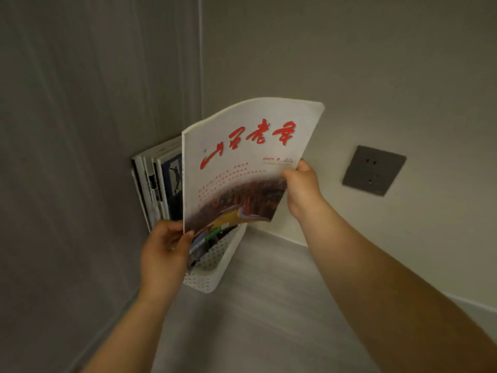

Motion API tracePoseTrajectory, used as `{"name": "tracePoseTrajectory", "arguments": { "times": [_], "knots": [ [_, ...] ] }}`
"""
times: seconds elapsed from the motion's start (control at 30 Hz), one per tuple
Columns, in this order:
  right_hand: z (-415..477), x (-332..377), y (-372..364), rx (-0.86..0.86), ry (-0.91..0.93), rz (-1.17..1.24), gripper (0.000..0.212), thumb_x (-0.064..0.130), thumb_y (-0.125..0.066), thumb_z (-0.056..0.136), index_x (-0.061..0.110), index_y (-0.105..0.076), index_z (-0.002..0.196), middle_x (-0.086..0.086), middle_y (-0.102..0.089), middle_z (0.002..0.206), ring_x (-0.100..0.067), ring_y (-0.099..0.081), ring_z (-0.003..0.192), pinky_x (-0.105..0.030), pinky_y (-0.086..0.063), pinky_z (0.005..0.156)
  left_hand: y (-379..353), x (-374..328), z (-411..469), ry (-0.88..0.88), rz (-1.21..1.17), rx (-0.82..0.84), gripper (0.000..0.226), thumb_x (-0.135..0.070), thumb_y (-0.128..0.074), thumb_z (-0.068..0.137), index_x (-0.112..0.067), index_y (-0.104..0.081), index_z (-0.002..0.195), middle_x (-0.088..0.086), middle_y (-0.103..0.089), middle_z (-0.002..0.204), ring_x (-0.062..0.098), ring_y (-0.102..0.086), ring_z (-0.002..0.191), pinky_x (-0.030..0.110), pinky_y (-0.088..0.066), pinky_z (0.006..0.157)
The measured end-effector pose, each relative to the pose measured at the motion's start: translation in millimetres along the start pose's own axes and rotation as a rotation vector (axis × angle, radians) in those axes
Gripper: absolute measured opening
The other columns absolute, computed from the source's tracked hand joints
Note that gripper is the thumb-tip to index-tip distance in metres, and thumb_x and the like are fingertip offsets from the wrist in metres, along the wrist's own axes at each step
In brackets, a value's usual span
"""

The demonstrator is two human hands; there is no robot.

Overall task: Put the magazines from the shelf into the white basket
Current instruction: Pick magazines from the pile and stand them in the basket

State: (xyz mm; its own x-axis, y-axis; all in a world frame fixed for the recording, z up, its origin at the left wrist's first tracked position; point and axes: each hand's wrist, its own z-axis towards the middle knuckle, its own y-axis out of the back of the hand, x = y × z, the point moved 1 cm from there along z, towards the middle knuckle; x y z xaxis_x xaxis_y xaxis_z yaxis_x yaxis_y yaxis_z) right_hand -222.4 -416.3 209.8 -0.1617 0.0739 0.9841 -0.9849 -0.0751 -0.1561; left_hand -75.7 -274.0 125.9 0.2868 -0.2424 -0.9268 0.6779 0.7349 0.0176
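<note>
A white magazine (pixel 242 162) with red brush lettering and a reddish photo on its cover is held upright over the white perforated basket (pixel 212 267), its lower edge just above the basket's opening. My left hand (pixel 164 251) pinches its lower left corner. My right hand (pixel 301 189) grips its right edge. Several other magazines (pixel 158 184) stand upright in the basket behind it, leaning against the grey panel on the left. The held cover hides most of the basket's inside.
The basket stands on the grey floor (pixel 269 319) in a corner between a grey panel (pixel 67 157) on the left and a beige wall (pixel 376 76). A dark wall socket (pixel 373 170) sits on the wall to the right.
</note>
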Motion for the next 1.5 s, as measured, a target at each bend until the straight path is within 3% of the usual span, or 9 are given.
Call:
{"name": "tracePoseTrajectory", "arguments": {
  "times": [0.3, 0.4, 0.6, 0.77, 0.9, 0.97, 1.07, 1.37, 1.5],
  "knots": [
    [45.2, -41.9, -61.1, 0.021, -0.097, -0.003, 0.035, -0.011, -0.035, 0.08, 0.019, -0.054, 0.077, 0.001, -0.057, 0.077, -0.015, -0.053, 0.075, -0.017, -0.043, 0.052, 4.9, 53.6, 18.0, 0.13, 0.08, 0.017, 0.045, 0.011, -0.061, 0.073, -0.03, -0.049, 0.059, -0.009, -0.057, 0.065, -0.015, -0.054, 0.053, -0.003, -0.038, 0.05],
    [46.2, -63.1, -69.4, 0.004, -0.138, -0.04, 0.032, -0.007, -0.035, 0.082, 0.019, -0.053, 0.075, 0.003, -0.054, 0.073, -0.009, -0.048, 0.066, -0.018, -0.041, 0.049, 8.0, 66.4, 14.8, 0.085, 0.214, -0.021, 0.05, 0.012, -0.066, 0.067, -0.032, -0.045, 0.056, -0.006, -0.051, 0.068, 0.005, -0.055, 0.059, -0.002, -0.036, 0.055],
    [42.4, -93.2, -82.8, 0.029, -0.148, -0.097, 0.04, -0.007, -0.038, 0.082, 0.006, -0.047, 0.119, -0.013, -0.058, 0.118, -0.026, -0.055, 0.102, -0.032, -0.047, 0.08, 10.3, 81.8, 17.3, 0.086, 0.468, 0.025, 0.021, -0.001, -0.072, 0.065, -0.014, -0.057, 0.06, 0.005, -0.051, 0.072, 0.035, -0.056, 0.077, 0.034, -0.043, 0.067],
    [36.0, -110.6, -86.3, 0.144, -0.199, -0.188, 0.075, 0.005, -0.05, 0.086, 0.028, -0.007, 0.143, -0.007, -0.021, 0.151, -0.026, -0.031, 0.133, -0.041, -0.032, 0.107, 7.8, 83.0, 14.0, 0.082, 0.494, -0.036, 0.012, -0.002, -0.073, 0.065, -0.006, -0.061, 0.065, 0.01, -0.058, 0.072, 0.037, -0.056, 0.079, 0.031, -0.037, 0.065],
    [23.1, -121.2, -100.0, 0.341, -0.245, -0.245, 0.065, 0.008, -0.045, 0.089, 0.035, -0.016, 0.141, -0.004, -0.028, 0.149, -0.025, -0.037, 0.129, -0.043, -0.039, 0.102, 7.0, 80.9, 16.3, 0.098, 0.471, -0.099, 0.027, -0.004, -0.072, 0.067, -0.017, -0.049, 0.068, -0.001, -0.045, 0.074, 0.028, -0.05, 0.074, 0.032, -0.035, 0.062],
    [18.7, -124.9, -106.5, 0.399, -0.241, -0.251, 0.061, 0.009, -0.04, 0.09, 0.037, -0.018, 0.14, -0.002, -0.032, 0.147, -0.017, -0.05, 0.105, -0.034, -0.048, 0.083, 7.2, 80.6, 17.4, 0.084, 0.474, -0.111, 0.027, -0.004, -0.072, 0.067, -0.016, -0.049, 0.074, -0.001, -0.045, 0.078, 0.025, -0.049, 0.074, 0.031, -0.034, 0.062],
    [17.8, -130.1, -108.4, 0.42, -0.255, -0.273, 0.059, 0.013, -0.038, 0.091, 0.039, -0.017, 0.139, -0.001, -0.035, 0.146, 0.001, -0.033, 0.068, -0.015, -0.029, 0.052, 6.9, 81.8, 15.6, 0.074, 0.508, -0.086, 0.02, -0.004, -0.07, 0.069, -0.007, -0.054, 0.08, 0.007, -0.052, 0.082, 0.027, -0.051, 0.074, 0.032, -0.036, 0.061],
    [-9.9, -110.6, -76.1, 0.413, -0.174, -0.417, 0.047, 0.008, -0.042, 0.09, 0.02, -0.035, 0.135, -0.009, -0.043, 0.139, -0.021, -0.049, 0.112, -0.029, -0.044, 0.087, 11.6, 59.6, 1.6, 0.06, 0.57, -0.014, 0.013, -0.004, -0.064, 0.075, -0.001, -0.06, 0.086, 0.022, -0.062, 0.089, 0.037, -0.056, 0.084, 0.04, -0.045, 0.069],
    [-33.7, -90.6, -27.9, 0.317, -0.101, -0.405, 0.035, 0.0, -0.041, 0.088, 0.006, -0.053, 0.12, -0.017, -0.058, 0.121, -0.011, -0.053, 0.087, 0.001, -0.042, 0.058, 0.6, 35.9, -33.3, 0.062, 0.445, 0.074, 0.012, 0.004, -0.06, 0.075, -0.005, -0.06, 0.084, 0.011, -0.059, 0.081, 0.025, -0.052, 0.076, 0.032, -0.039, 0.068]
  ]
}}
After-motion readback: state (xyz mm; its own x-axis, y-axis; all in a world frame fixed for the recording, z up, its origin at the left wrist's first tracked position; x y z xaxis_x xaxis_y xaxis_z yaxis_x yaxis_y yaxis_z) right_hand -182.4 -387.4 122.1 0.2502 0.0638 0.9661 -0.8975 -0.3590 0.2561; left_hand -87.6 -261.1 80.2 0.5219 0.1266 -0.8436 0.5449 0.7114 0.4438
